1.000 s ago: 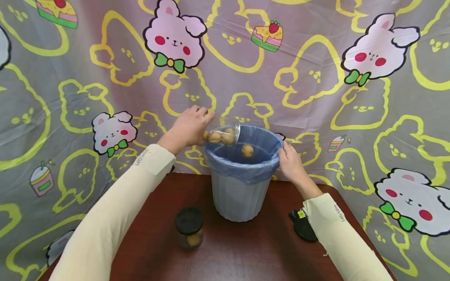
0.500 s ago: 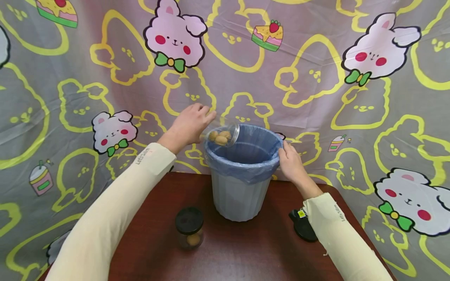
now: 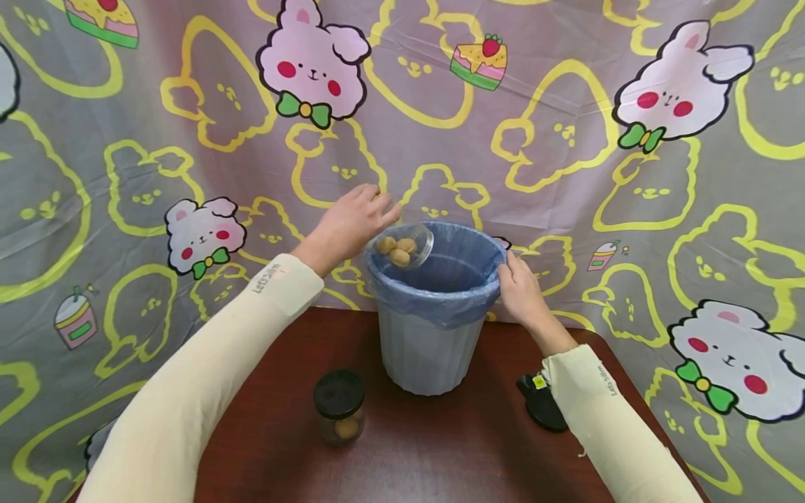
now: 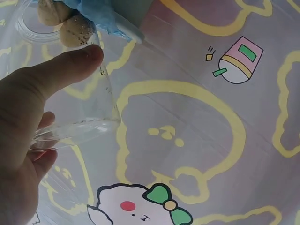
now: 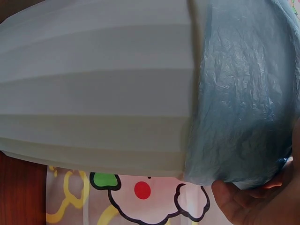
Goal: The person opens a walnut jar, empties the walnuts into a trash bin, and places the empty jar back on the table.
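Note:
My left hand (image 3: 355, 220) grips a clear jar (image 4: 86, 105) and holds it tipped, mouth toward the right, over the left rim of a grey trash bin (image 3: 428, 353). Several round, tan walnut-like pieces (image 3: 402, 253) lie near the jar's mouth. In the left wrist view the thumb presses along the jar's side, with fingertips behind the glass. A blue plastic liner (image 5: 243, 93) folds over the bin's rim. My right hand (image 3: 525, 297) grips that rim on the right side, thumb outside over the liner; its other fingers are mostly hidden.
A second jar (image 3: 339, 409) with a black lid and a tan piece inside stands front left on the dark red-brown table (image 3: 402, 454). A black round object (image 3: 546, 409) with a yellow-green mark lies partly under the right sleeve. A cartoon-print curtain (image 3: 553, 175) hangs close behind.
A tan piece was dropping into the bin one second ago and is out of sight now. The left hand has moved slightly right, tipping the jar further. The right hand stays on the rim.

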{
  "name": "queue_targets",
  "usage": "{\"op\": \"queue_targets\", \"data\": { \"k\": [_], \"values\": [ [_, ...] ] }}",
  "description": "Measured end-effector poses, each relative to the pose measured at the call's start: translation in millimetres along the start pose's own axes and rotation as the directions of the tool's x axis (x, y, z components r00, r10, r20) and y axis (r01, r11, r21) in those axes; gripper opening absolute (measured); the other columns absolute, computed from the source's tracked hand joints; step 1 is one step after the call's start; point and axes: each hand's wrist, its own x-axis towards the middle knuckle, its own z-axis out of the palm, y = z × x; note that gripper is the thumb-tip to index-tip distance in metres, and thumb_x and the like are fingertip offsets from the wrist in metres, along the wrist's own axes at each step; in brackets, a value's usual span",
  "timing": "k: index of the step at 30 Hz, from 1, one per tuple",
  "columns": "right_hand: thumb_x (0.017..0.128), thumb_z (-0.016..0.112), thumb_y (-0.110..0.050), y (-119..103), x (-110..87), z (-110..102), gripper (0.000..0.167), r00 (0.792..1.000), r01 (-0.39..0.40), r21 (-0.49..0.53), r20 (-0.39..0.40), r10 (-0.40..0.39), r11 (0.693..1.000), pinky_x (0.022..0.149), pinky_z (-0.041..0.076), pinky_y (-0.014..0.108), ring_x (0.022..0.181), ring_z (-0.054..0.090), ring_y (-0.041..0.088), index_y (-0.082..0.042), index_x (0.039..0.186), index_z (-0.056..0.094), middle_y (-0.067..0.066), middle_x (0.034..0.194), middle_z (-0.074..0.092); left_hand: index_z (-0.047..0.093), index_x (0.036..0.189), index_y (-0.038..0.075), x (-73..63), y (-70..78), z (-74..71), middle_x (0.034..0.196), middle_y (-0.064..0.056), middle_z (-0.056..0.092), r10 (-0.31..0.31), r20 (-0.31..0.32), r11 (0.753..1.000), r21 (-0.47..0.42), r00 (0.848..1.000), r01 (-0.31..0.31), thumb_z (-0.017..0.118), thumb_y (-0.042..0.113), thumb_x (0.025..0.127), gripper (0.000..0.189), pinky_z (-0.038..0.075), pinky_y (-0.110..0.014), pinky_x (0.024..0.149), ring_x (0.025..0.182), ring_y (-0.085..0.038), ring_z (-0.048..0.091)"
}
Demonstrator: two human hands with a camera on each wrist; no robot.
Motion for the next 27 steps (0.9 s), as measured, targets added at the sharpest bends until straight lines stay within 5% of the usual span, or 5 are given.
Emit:
{"op": "queue_targets", "data": {
  "k": [7,18,27],
  "values": [
    [0.102,0.023,-0.029,0.3,-0.5,-0.5,0.058,1.0,0.0,0.005,-0.003,0.0,1.0,0.111,0.01,0.048,0.14,0.01,0.037,0.005,0.147,0.015,0.023,0.153,0.013,0.047,0.129,0.007,2.5,3.5,-0.9,0.121,-0.016,0.053,0.075,0.018,0.977,0.199,0.997,-0.077,0.072,0.007,0.079,0.055,0.034,-0.041,0.103,0.114,-0.035,0.047],
    [0.102,0.023,-0.029,-0.1,-0.2,-0.6,0.058,1.0,0.008,0.004,-0.002,-0.008,1.0,0.111,0.011,0.048,0.14,0.012,0.038,0.006,0.147,0.015,0.024,0.153,0.014,0.043,0.132,0.008,3.5,6.5,-4.1,0.125,-0.016,0.05,0.086,0.032,0.967,0.237,0.996,-0.091,0.078,0.011,0.074,0.068,0.032,-0.04,0.103,0.113,-0.034,0.046],
    [0.102,0.022,-0.031,0.4,-1.2,-0.8,0.058,1.0,-0.003,0.01,0.016,0.003,1.0,0.111,0.011,0.048,0.14,0.01,0.035,0.004,0.148,0.013,0.022,0.154,0.012,0.047,0.129,0.007,5.4,5.4,-3.9,0.12,-0.015,0.052,0.102,-0.003,0.964,0.246,0.995,-0.098,0.074,0.008,0.077,0.059,0.033,-0.04,0.102,0.11,-0.034,0.047]
  ]
}}
